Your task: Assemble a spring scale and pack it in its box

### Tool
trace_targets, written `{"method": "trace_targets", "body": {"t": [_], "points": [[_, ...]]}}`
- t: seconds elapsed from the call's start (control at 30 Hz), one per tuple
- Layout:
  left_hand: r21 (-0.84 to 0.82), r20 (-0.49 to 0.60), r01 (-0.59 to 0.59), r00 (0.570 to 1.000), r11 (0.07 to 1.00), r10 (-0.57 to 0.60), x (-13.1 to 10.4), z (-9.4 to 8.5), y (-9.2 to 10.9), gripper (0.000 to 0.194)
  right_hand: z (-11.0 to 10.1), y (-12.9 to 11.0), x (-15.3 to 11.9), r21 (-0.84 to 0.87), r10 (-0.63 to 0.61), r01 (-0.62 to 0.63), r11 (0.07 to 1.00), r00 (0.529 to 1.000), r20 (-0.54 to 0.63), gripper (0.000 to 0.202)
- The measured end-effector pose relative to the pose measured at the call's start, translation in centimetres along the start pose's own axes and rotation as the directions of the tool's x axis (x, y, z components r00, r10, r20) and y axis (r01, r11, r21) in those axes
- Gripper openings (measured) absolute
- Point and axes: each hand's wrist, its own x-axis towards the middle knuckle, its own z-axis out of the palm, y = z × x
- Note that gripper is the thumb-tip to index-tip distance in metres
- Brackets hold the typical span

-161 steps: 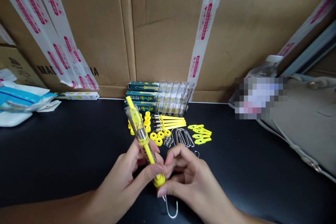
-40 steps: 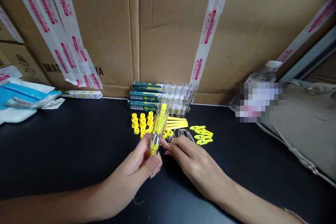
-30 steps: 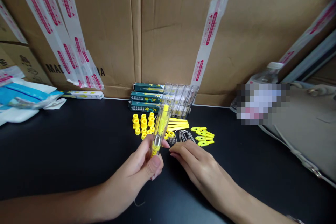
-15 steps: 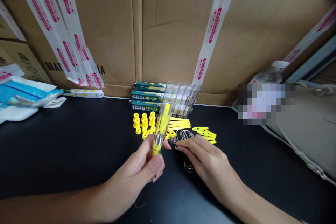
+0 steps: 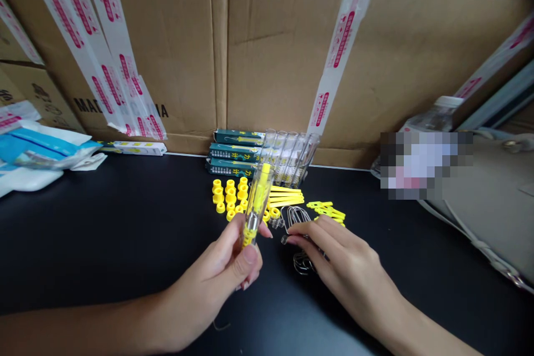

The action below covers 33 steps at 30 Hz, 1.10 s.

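My left hand (image 5: 233, 267) is closed around a clear spring scale tube (image 5: 259, 197), held tilted above the table. Inside the tube sit a yellow strip, a metal coil and a yellow plug near the lower end. My right hand (image 5: 334, 256) pinches a small metal spring (image 5: 284, 239) between thumb and index finger. Just beyond those fingertips lie more small springs (image 5: 276, 223) and a bunch of wire hooks (image 5: 298, 214). More bent wire hooks (image 5: 301, 262) lie partly hidden under the right hand.
Yellow collars and rings (image 5: 230, 196), yellow strips (image 5: 287, 198) and flat yellow pieces (image 5: 326, 211) lie behind the hands. Clear tubes (image 5: 292, 158) lean on green boxes (image 5: 233, 167) before a cardboard wall. A bottle (image 5: 429, 118) and a bag (image 5: 484, 206) stand right; plastic packets (image 5: 45, 147) lie left.
My right hand has drawn back slightly right and toward me from the spring pile, and a small spring now shows at its fingertips. The left hand and tube have barely moved.
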Motion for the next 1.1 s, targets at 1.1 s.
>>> {"method": "trace_targets", "body": {"t": [1.1], "points": [[0.006, -0.013, 0.004, 1.0, 1.0, -0.004, -0.1, -0.2, -0.5, 0.042, -0.4, -0.9, -0.3, -0.176, -0.119, 0.142, 0.974, 0.984, 0.132, 0.033]]}}
